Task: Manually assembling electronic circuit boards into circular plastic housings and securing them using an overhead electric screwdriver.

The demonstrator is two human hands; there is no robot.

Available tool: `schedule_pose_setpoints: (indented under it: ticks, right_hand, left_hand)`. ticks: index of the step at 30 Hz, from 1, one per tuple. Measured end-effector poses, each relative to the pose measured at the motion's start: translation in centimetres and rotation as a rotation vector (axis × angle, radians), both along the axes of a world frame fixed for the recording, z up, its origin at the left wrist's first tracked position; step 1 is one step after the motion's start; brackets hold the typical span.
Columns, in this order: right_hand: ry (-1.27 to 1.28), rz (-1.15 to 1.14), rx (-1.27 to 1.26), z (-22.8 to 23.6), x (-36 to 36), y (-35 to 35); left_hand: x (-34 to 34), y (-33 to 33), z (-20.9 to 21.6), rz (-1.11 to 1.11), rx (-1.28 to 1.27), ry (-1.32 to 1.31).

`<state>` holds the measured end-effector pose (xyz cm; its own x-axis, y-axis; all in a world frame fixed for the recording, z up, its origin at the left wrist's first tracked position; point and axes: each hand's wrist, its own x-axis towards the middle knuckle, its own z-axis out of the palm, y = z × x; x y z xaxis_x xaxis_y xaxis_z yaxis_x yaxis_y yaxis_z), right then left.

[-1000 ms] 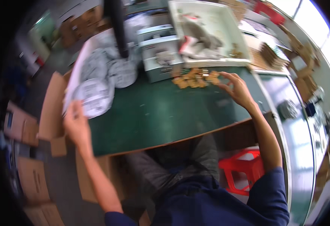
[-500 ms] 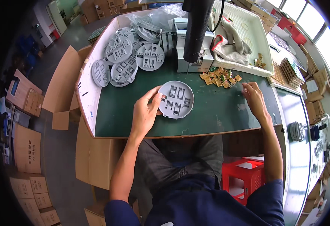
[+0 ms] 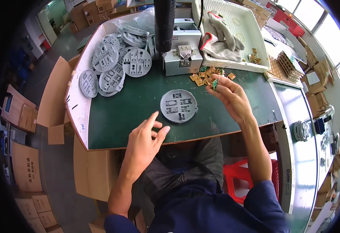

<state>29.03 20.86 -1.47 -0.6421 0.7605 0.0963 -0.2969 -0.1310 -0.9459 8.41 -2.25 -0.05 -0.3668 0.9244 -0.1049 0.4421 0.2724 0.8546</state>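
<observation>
Head view: our right hand (image 3: pixel 234 98) pinches a small green circuit board (image 3: pixel 215 84) in its fingers. Our left hand (image 3: pixel 143 143), fingers apart, hovers near a round grey plastic disc (image 3: pixel 179 106).

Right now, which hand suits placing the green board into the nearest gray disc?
Likely the right hand: it pinches the board near the disc. The left hand is open and empty.
</observation>
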Motion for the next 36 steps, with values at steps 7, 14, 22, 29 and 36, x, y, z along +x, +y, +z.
schedule_pose_setpoints:
  ticks: [7,14,22,29,36]
  right_hand:
    - [0.075,0.176,-0.185,2.2,-2.6,-5.6]
    - [-0.048,0.195,0.033,2.6,-3.6,-7.6]
    - [-0.317,-0.118,0.747,2.6,-4.7,-9.9]
    - [-0.212,-0.063,0.432,0.7,-3.6,-8.9]
    - [-0.156,0.030,0.337,1.1,-3.2,-9.0]
  left_hand:
    - [1.4,4.0,0.4,0.000,0.483,-0.256]
    - [0.3,5.0,-0.2,-0.157,0.426,-0.673]
    - [0.8,4.6,-1.5,-0.048,0.479,-0.706]
    - [1.3,4.1,-0.9,-0.060,0.590,-0.539]
    - [0.6,4.1,-1.0,-0.012,0.719,0.060]
